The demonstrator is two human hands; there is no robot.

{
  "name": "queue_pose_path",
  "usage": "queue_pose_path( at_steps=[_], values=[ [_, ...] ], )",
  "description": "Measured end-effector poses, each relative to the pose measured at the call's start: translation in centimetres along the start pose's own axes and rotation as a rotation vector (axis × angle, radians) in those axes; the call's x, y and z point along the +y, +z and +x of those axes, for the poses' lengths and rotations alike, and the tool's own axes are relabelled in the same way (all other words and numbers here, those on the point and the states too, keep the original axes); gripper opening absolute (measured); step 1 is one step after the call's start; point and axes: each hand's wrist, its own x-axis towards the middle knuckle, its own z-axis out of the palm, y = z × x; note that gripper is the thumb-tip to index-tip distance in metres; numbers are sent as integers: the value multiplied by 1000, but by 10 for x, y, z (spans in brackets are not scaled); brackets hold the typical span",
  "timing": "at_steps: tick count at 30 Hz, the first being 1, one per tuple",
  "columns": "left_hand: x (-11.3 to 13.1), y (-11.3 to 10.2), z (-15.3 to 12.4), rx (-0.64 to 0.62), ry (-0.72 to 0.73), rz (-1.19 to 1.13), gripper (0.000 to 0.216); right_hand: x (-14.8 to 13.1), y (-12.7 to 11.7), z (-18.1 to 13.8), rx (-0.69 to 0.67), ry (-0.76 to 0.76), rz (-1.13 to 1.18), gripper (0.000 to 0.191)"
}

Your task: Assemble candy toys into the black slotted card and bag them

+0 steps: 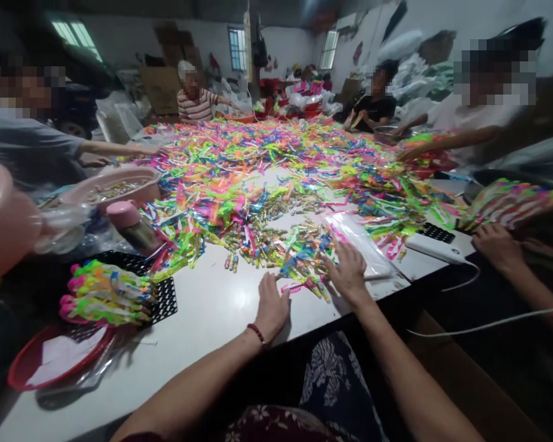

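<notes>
On the white table [198,319], my left hand [271,310], wearing a dark red beaded bracelet [256,333], lies at the near edge of a heap of small bright plastic pieces [299,248]. Its fingers are stretched out and its thumb is apart, beside a pink piece [292,287]. My right hand [350,273] rests at the other side of these pieces, fingers spread and pointing forward. Its fingertips are close to blue and yellow pieces and a stack of clear plastic bags [359,245]. I see nothing held in either hand.
A bundle of bright pieces [110,291] rests on a black grid tray [168,301], near a red basin [27,362]. A pink-lidded flask [133,227] and pink tub [142,178] stand left. A white device [435,248] with a cable lies right. Several people sit around the table.
</notes>
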Motion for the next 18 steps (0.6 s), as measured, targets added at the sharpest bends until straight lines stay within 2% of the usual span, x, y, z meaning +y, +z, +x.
queue_pose_path(
  at_steps=[2,4,7,11,13,15,18],
  values=[
    [5,21,2,-23,43,12,48,-29,16,-11,-81,-174,-89,51],
    [9,28,12,-38,85,31,43,-53,28,-22,-145,-297,-132,43],
    [9,14,39,-21,114,83,36,-64,40,-27,-170,-324,-165,36],
    [4,-20,106,-32,199,164,36,-57,50,-18,-134,-271,-198,34],
    [4,-27,146,-124,282,266,40,-55,53,-15,-106,-250,-209,33],
    [6,-27,182,-313,376,473,40,-55,56,-13,-80,-229,-217,31],
    [7,-19,218,-473,444,602,35,-54,57,-11,-53,-197,-246,31]
  ],
)
